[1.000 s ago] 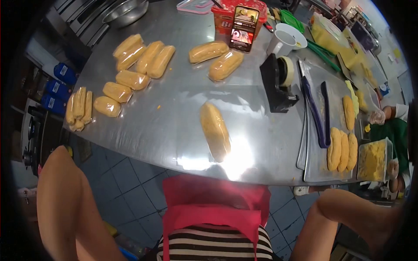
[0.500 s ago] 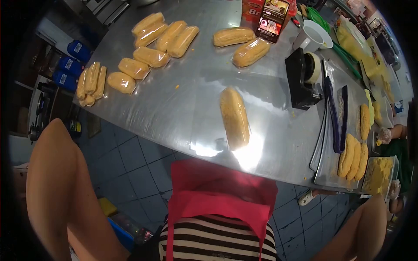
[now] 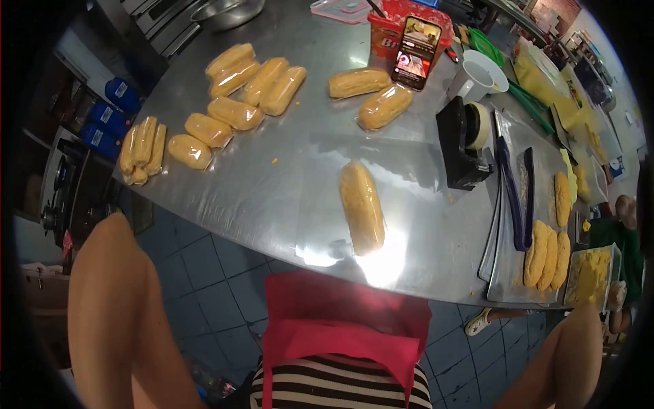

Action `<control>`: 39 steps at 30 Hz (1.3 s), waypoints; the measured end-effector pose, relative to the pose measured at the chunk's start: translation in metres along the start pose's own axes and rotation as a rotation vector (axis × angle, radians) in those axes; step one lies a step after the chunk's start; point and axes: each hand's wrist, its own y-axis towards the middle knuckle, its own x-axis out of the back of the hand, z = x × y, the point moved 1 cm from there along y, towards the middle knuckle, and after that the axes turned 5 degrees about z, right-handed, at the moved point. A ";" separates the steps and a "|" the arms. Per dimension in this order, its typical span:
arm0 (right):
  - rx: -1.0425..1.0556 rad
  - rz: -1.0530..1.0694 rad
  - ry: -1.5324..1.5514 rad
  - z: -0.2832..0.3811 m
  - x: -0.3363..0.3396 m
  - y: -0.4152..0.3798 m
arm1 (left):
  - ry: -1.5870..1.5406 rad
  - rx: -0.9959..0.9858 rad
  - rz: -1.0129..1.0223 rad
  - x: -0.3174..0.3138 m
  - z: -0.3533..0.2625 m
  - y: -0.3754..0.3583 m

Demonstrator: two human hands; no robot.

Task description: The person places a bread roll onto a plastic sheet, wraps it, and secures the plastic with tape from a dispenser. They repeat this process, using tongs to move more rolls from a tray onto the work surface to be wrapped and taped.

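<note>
Hands: neither the left hand nor the right hand shows, so I cannot tell whether either grips anything; only the bent left arm [image 3: 112, 307] and right arm [image 3: 562, 368] frame the wearer's red apron [image 3: 344, 334].
Lone roll: a long bread roll [image 3: 362, 211] in shiny film lies in front of the apron, its lower end near the table's front edge but not over it, glare beside it.
Steel table [image 3: 252, 201]: its edge curves past the apron; a broad stretch of metal separates the lone roll from the left-hand group, a narrower one from the tape dispenser [image 3: 451, 146].
Far side: two wrapped rolls [image 3: 359, 82] lie before a phone [image 3: 417, 53] propped by a red tub [image 3: 385, 39].
Left side: more wrapped rolls [image 3: 235, 113] crowd together, a bundle of slim ones [image 3: 144, 144] nearest the edge.
Right side: a metal tray [image 3: 503, 276] reaches almost to the front edge, bearing purple tongs [image 3: 523, 238] and unwrapped rolls [image 3: 546, 258]; past it, a co-worker's hand [image 3: 617, 294] is by a container of yellow filling [image 3: 591, 273].
</note>
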 end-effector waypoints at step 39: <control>0.059 -0.009 0.045 0.019 -0.017 -0.006 | -0.019 -0.087 0.007 -0.004 -0.007 0.001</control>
